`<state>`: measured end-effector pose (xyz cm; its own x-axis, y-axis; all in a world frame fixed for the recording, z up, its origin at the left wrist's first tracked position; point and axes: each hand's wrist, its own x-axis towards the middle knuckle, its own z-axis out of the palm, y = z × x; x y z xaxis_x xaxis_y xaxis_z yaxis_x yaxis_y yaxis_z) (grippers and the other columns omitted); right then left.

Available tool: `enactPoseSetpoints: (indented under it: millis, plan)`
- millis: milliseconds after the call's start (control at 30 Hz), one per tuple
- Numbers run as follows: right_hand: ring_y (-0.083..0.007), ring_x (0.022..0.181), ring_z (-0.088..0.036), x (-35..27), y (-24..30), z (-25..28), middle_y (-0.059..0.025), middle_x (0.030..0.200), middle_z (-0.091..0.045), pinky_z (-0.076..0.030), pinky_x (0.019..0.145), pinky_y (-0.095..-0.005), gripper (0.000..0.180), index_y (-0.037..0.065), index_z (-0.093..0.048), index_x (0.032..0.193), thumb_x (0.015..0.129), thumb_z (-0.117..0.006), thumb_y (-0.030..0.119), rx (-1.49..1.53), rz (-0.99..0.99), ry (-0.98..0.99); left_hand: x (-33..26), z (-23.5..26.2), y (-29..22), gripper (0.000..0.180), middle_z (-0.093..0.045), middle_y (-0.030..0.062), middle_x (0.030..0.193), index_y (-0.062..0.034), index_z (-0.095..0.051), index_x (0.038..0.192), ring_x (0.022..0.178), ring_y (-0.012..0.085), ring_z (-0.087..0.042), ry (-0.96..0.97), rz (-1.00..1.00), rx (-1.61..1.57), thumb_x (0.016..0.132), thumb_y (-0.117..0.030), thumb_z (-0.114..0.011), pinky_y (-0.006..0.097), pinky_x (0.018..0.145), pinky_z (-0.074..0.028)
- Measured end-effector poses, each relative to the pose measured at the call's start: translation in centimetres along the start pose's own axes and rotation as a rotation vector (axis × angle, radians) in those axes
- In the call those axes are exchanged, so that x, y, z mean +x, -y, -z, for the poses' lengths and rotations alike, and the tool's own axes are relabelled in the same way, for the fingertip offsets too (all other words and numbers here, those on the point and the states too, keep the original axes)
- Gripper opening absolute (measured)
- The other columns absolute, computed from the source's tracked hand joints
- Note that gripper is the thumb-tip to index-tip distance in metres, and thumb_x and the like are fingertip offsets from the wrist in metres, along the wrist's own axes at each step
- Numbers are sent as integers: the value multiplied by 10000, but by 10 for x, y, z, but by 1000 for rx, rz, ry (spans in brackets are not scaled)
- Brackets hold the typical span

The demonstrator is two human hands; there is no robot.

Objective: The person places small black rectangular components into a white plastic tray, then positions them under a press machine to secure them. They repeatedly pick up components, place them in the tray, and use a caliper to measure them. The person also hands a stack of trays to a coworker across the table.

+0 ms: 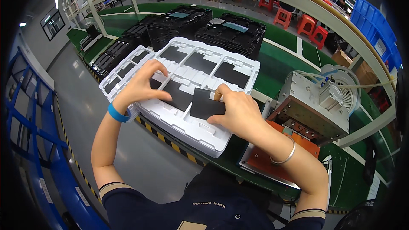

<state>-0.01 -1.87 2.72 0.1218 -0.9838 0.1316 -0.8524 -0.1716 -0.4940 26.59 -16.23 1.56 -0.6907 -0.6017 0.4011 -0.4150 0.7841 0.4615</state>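
A white moulded tray (194,128) lies in front of me with flat black panels in its compartments. Between thumb and fingers of my right hand (236,108) is a thin black notched panel (204,104), tilted up above the tray's near right compartment. My left hand (147,83) hovers over the tray's left part, thumb and fingers spread, nothing between them. Below it, another black panel (179,97) lies in its compartment. Further black panels (202,62) fill the far row. A blue band is on my left wrist, a silver bangle on my right.
Stacks of black trays (232,34) stand behind the white tray. To the right is a metal machine (317,102) with a round fan and an orange base plate (264,164). A white frame rail crosses above the green bench. Blue racks (38,145) stand at left.
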Motion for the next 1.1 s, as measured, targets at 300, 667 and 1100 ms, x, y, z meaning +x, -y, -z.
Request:
enactPoseSetpoints:
  millis: [300, 667, 1100]
  plan:
    - [-230, 723, -710, -70, -21, 33, -129, 821, -708, -525, 599, -293, 296, -1, -626, 1008, 771, -784, 80, 367, 94, -337, 6, -4, 28, 194, -605, 26, 694, -53, -680, 751, 827, 213, -533, -105, -133, 387, 837, -223, -713, 348, 789, -400]
    - [-163, 929, -662, -251, -120, 57, -131, 1018, -690, -524, 836, -264, 328, -104, -626, 1066, 756, -733, -106, 809, -617, -345, 74, 9, -15, 438, -436, 75, 635, -43, -504, 604, 747, 257, -459, -121, -322, 426, 960, -296, -535, 383, 809, -359]
    - [-245, 864, -542, -217, -143, 20, -38, 912, -614, -436, 773, -353, 188, 75, -707, 939, 759, -755, 88, -11, -139, -509, 125, -101, -112, 210, -524, 90, 746, -44, -561, 716, 754, 298, -497, -39, -542, 352, 767, -152, -734, 410, 771, -400]
